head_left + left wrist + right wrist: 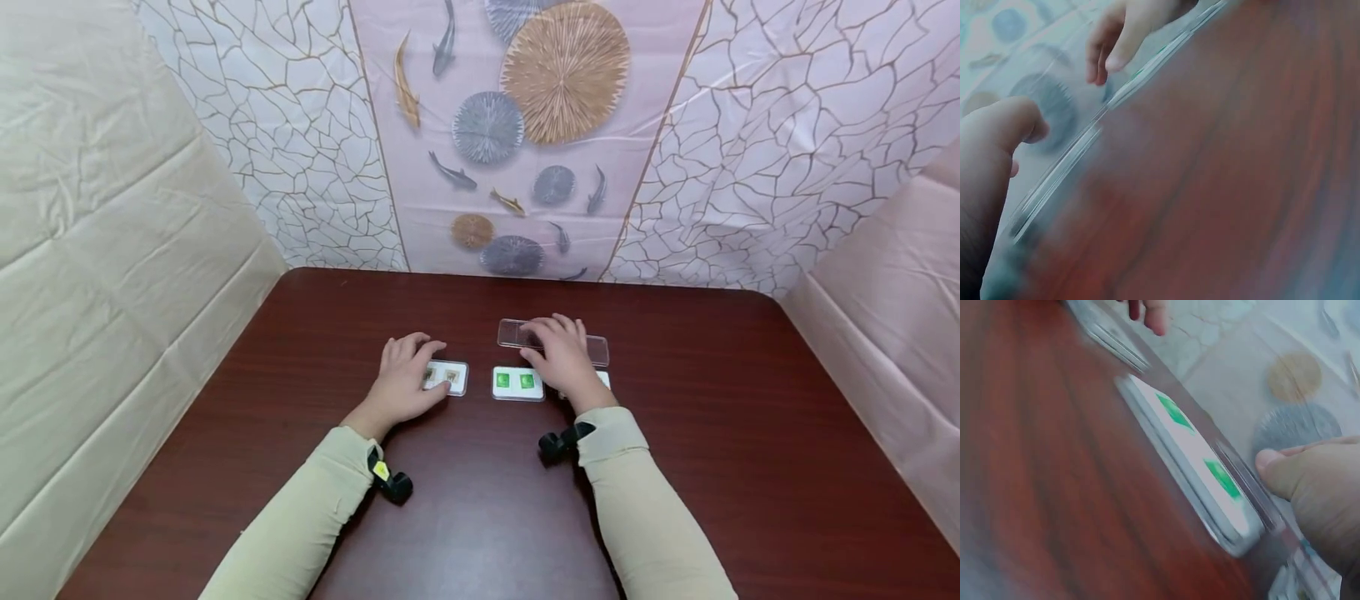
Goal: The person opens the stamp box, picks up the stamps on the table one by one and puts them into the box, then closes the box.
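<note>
My left hand (402, 379) reaches over a flat white case (454, 379) with small brown squares, thumb at its near edge and a finger at its far edge. Fingers are loosely bent and spread, and part of the case is hidden beneath them. My right hand (561, 354) hovers at a long clear plastic piece (597, 350), fingers spread, its middle hidden by the hand. A white case with two green squares (517, 383) lies just left of that hand. Another white case (603, 379) shows partly behind the right wrist.
All cases lie on a dark reddish wooden table (480, 517). A patterned cloth wall (525, 208) rises behind the table's far edge. Pale cloth panels (112, 250) stand along both sides. Each sleeved wrist wears a small black camera (551, 447).
</note>
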Available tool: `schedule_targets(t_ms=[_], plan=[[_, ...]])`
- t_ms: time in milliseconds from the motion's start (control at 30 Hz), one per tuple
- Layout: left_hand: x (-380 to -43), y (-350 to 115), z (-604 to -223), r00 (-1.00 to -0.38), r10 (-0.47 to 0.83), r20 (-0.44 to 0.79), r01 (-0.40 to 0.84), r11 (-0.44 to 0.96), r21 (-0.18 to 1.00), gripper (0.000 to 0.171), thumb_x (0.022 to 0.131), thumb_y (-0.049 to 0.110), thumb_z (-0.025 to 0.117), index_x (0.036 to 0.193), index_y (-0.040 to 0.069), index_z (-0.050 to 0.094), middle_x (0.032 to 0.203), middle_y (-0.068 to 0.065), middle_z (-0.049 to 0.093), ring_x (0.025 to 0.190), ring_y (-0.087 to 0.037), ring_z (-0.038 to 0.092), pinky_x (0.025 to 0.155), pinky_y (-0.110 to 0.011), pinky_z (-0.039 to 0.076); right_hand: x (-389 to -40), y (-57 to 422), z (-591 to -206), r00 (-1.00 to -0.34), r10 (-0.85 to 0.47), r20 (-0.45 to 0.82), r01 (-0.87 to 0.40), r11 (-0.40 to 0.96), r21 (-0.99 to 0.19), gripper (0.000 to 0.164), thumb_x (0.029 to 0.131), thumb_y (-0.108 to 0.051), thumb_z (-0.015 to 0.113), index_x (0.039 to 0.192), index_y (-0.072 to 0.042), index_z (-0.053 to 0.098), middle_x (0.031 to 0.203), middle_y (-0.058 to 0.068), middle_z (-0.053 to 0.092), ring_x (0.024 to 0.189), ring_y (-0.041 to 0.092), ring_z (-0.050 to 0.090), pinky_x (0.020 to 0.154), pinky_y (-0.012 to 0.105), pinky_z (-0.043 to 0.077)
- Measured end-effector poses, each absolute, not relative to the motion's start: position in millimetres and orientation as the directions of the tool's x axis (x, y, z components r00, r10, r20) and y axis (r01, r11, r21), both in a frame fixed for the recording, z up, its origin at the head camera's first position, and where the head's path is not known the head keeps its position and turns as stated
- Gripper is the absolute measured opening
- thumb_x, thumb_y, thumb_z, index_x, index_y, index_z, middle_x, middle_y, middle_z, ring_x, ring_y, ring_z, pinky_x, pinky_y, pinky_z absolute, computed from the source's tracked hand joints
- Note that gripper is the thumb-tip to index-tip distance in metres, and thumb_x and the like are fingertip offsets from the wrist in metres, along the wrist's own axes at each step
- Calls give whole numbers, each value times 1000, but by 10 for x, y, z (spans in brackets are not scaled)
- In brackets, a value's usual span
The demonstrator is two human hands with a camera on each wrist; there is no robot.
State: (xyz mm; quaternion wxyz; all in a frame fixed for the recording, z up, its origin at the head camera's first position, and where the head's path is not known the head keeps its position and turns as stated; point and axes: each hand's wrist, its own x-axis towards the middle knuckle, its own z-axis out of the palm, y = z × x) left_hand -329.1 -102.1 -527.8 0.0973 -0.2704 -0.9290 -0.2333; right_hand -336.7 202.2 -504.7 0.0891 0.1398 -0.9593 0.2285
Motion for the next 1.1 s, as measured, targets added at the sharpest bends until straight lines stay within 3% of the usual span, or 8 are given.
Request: schedule_targets(t_ms=[233,400,500,900,1100], plan=[[-3149,-536,-5230,-810,491,321,574,777,258,64,83,52,64,137,18,57,139,-9,45,132,-30,38,118,-62,9,-3419,2194,-5077,-973,-163,165,-216,897,-387,51,98,-33,66,146,-19,53,158,10,40,150,41,18,117,67,-2],[-3102,-253,-5206,-795,524,307,574,813,99,68,82,62,60,135,20,59,138,-6,47,131,-28,39,118,-62,10,-3448,2200,-5090,-972,-160,170,-211,912,-351,49,98,-33,67,144,-21,55,157,7,42,150,40,19,117,68,-1],[-3096,-165,-5217,-800,527,287,566,822,67,69,82,64,59,135,20,59,135,-5,49,129,-27,41,119,-61,11,-3450,2195,-5097,-973,-152,175,-207,911,-356,45,98,-31,67,141,-21,57,156,7,44,150,41,20,116,68,-1],[-3097,-151,-5255,-824,508,252,542,835,89,65,83,61,62,132,18,61,133,-4,55,129,-28,45,118,-60,17,-3393,2189,-5117,-961,-166,220,-238,904,-355,30,96,-34,69,124,-22,67,136,2,62,142,33,36,118,65,-1],[-3107,-171,-5250,-831,498,248,535,837,113,61,83,59,64,129,19,62,131,-4,55,128,-28,45,118,-60,18,-3326,2239,-5150,-940,-225,256,-317,855,-411,26,97,-32,68,120,-20,70,124,3,68,135,30,43,119,63,0]])
